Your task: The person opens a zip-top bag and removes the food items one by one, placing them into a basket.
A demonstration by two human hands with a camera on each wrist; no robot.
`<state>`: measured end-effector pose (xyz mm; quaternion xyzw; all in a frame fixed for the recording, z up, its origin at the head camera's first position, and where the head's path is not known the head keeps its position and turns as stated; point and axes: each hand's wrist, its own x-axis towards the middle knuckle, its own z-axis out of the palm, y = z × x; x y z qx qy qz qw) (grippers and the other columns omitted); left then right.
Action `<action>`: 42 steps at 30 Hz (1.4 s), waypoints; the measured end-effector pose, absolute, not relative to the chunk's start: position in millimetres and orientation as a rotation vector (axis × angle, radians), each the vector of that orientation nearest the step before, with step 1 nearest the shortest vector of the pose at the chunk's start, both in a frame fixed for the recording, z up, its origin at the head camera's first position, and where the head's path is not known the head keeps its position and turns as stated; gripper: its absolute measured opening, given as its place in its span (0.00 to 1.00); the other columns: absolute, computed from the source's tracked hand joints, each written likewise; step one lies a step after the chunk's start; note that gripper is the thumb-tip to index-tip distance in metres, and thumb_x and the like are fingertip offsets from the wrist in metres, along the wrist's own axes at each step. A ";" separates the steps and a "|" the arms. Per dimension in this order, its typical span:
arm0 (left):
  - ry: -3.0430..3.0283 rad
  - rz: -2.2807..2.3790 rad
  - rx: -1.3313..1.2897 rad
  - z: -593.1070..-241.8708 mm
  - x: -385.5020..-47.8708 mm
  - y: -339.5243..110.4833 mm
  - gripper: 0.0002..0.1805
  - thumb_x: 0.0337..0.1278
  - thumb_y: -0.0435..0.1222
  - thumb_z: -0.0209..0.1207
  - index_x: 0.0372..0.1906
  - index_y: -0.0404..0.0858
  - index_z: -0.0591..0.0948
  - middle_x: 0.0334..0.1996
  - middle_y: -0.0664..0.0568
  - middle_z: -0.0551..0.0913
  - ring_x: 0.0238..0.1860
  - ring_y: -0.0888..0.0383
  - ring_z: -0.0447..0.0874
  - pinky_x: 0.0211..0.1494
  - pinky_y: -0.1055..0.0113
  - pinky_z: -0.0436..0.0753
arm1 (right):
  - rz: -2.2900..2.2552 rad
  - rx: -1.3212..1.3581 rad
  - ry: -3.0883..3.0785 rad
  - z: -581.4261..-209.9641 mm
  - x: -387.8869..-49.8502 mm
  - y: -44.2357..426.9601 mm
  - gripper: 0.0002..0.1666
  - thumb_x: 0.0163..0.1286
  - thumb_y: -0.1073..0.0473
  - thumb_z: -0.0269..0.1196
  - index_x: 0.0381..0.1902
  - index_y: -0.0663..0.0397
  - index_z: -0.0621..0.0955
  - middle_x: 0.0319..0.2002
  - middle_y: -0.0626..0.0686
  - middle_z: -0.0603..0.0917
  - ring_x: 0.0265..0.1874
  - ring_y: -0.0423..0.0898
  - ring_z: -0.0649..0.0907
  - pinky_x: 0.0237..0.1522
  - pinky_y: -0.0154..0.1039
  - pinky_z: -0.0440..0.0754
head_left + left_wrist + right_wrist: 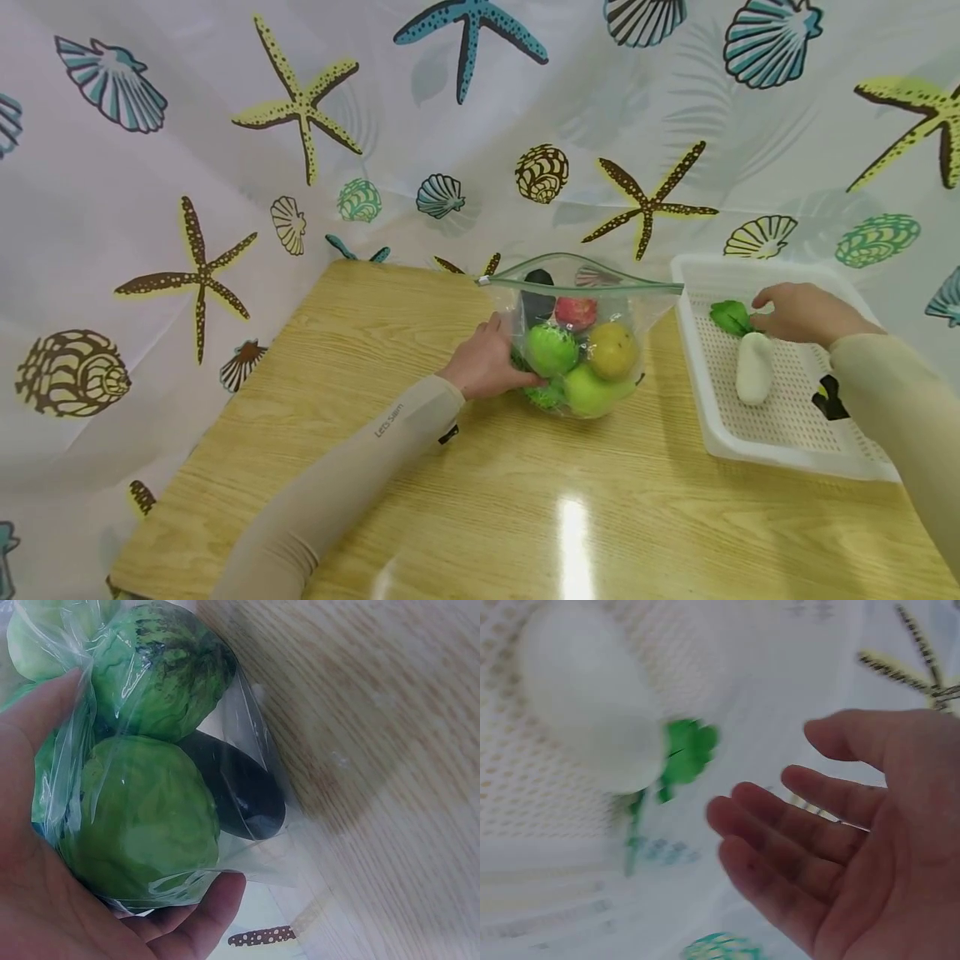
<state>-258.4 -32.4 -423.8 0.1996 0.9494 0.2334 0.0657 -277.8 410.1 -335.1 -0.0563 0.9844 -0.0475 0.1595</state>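
Note:
A clear zip bag (592,292) with a green seal strip stands on the table, its top spread. Inside are a red fruit (576,312), a green round fruit (552,350), a yellow-orange fruit (612,351), a yellow-green fruit (592,390) and a dark eggplant (240,787). My left hand (491,362) holds the bag's left side, thumb and fingers around the plastic in the left wrist view. Over the white basket (705,408), my right hand (810,312) hovers with loosely bent fingers, nothing held. Just below lies a white radish (753,368) with green leaves (730,317).
A small black and yellow piece (829,398) shows in the basket, partly behind my right sleeve. The wooden table (360,333) meets a curtain (480,158) printed with shells and starfish at the back and left.

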 end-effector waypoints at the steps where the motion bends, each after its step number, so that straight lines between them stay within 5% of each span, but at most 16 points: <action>1: 2.862 0.711 0.599 -423.5 -258.6 -32.3 0.65 0.41 0.66 0.71 0.77 0.36 0.55 0.68 0.42 0.66 0.65 0.46 0.71 0.59 0.47 0.81 | -0.134 -0.179 2.858 -328.9 -276.3 403.0 0.32 0.74 0.50 0.56 0.61 0.74 0.73 0.50 0.75 0.81 0.39 0.63 0.84 0.36 0.56 0.82; 3: 2.861 0.717 0.596 -423.7 -258.9 -32.0 0.65 0.41 0.66 0.71 0.77 0.36 0.55 0.68 0.41 0.67 0.64 0.46 0.71 0.59 0.48 0.81 | -0.172 -0.206 2.949 -314.1 -271.4 384.2 0.29 0.75 0.50 0.54 0.61 0.68 0.76 0.51 0.74 0.81 0.44 0.66 0.84 0.39 0.59 0.81; 11: 2.879 0.723 0.613 -428.6 -255.4 -32.9 0.64 0.40 0.66 0.72 0.78 0.42 0.56 0.66 0.43 0.69 0.63 0.46 0.73 0.57 0.47 0.82 | -0.366 -0.606 3.364 -255.0 -232.9 278.6 0.18 0.75 0.57 0.51 0.53 0.56 0.83 0.39 0.59 0.88 0.34 0.52 0.85 0.33 0.53 0.80; 19: 2.873 0.704 0.579 -431.9 -251.3 -33.8 0.63 0.40 0.66 0.71 0.78 0.41 0.57 0.68 0.42 0.68 0.64 0.46 0.72 0.59 0.48 0.82 | -0.382 -1.125 3.228 -249.2 -214.3 203.6 0.12 0.73 0.66 0.56 0.47 0.54 0.85 0.43 0.51 0.89 0.35 0.45 0.85 0.41 0.47 0.83; 28: 2.872 0.712 0.581 -430.3 -253.8 -32.7 0.63 0.42 0.66 0.70 0.78 0.40 0.56 0.69 0.42 0.66 0.65 0.46 0.71 0.58 0.47 0.81 | -0.369 -0.964 2.897 -249.3 -221.0 181.0 0.20 0.75 0.68 0.48 0.51 0.58 0.86 0.48 0.57 0.88 0.37 0.46 0.83 0.41 0.47 0.81; 34: 2.913 0.657 0.618 -427.7 -257.8 -32.4 0.63 0.42 0.68 0.69 0.78 0.41 0.54 0.68 0.45 0.67 0.64 0.48 0.72 0.56 0.49 0.83 | -0.406 -0.747 2.653 -254.2 -229.9 182.5 0.24 0.74 0.72 0.43 0.55 0.61 0.82 0.46 0.60 0.86 0.25 0.44 0.84 0.27 0.40 0.82; 39: 2.936 0.612 0.644 -426.4 -258.9 -32.8 0.60 0.42 0.69 0.68 0.73 0.38 0.59 0.64 0.46 0.69 0.61 0.48 0.74 0.52 0.49 0.85 | -0.312 -0.759 2.629 -258.2 -232.3 186.6 0.19 0.72 0.71 0.50 0.54 0.60 0.83 0.30 0.54 0.83 0.20 0.42 0.79 0.26 0.37 0.77; 42: 2.925 0.641 0.631 -426.8 -258.7 -33.5 0.65 0.41 0.68 0.69 0.78 0.38 0.55 0.68 0.45 0.68 0.65 0.47 0.72 0.55 0.48 0.83 | -0.285 -0.773 2.631 -259.5 -233.0 187.9 0.12 0.70 0.69 0.55 0.45 0.57 0.84 0.22 0.50 0.77 0.20 0.42 0.79 0.28 0.37 0.75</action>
